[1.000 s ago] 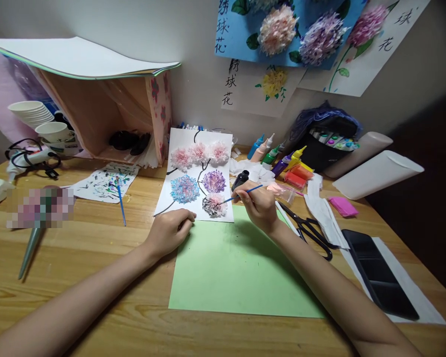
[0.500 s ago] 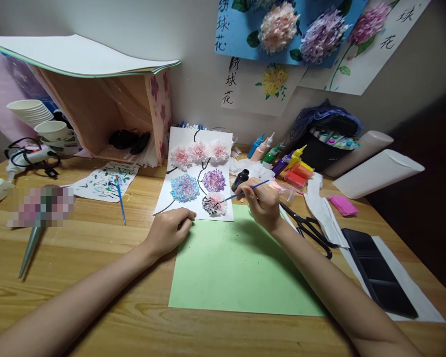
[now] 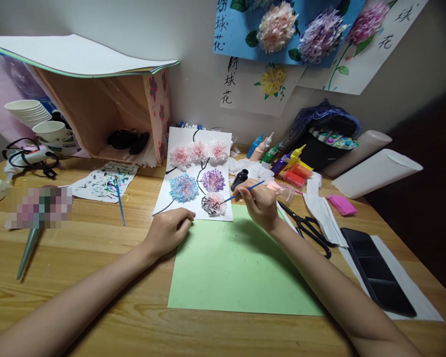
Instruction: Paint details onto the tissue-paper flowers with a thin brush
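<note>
My right hand (image 3: 259, 201) is closed in a pinch around a thin blue paintbrush (image 3: 255, 186). The brush tip touches a pale pink fluffy flower (image 3: 213, 204), its left side streaked black. That flower sits low on a white sheet (image 3: 163, 198), below a purple flower (image 3: 213, 180) and beside a blue one (image 3: 184, 188). Pink flowers run along the sheet's upper part, with black painted stems between. My left hand (image 3: 169, 229), fingers curled in, rests at the sheet's lower left corner. An uncapped dark ink bottle (image 3: 239, 179) stands just behind my right hand.
Under the sheet's lower edge lies green paper (image 3: 223, 277). Black scissors (image 3: 308, 225) and a black tray (image 3: 379, 272) lie to the right. Paint bottles (image 3: 269, 154) stand behind. On the left are a second brush (image 3: 119, 201), a paint-marked tissue (image 3: 104, 183) and a pink box (image 3: 158, 114).
My right hand and the brush have shifted slightly left and the handle's angle has changed a little. The tip stays on the black-streaked flower. My left hand stays in place.
</note>
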Demonstrator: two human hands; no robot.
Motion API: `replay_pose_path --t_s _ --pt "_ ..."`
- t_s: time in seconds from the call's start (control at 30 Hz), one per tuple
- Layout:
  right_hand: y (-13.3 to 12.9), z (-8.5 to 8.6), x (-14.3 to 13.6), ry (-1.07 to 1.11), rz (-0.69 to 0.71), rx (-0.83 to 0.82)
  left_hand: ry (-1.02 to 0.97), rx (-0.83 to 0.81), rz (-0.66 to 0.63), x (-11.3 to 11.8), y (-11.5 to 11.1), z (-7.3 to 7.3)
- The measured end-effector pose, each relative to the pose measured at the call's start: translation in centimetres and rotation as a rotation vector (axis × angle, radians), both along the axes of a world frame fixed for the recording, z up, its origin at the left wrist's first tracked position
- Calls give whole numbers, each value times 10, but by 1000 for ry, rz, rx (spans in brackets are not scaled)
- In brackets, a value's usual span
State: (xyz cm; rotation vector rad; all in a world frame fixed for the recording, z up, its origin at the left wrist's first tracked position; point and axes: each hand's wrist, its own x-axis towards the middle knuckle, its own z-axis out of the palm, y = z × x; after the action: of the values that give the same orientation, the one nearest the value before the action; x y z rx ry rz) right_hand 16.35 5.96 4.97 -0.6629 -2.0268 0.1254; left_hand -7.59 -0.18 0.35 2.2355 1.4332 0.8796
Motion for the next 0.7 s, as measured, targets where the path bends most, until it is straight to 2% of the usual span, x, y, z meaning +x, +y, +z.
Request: replay_pose_path --t_s 0.23,0.43,0.6,0.7 --pt "0 2 2 52 -36 -49 -3 -2 4 0 0 -1" --pt "0 2 1 -19 -3 -15 -7 -6 5 0 0 -2" --pt "1 3 4 43 -49 -62 -15 -10 -1 -1 0 -2" --pt "0 2 3 14 -30 -61 -18 -8 -1 0 0 -3"
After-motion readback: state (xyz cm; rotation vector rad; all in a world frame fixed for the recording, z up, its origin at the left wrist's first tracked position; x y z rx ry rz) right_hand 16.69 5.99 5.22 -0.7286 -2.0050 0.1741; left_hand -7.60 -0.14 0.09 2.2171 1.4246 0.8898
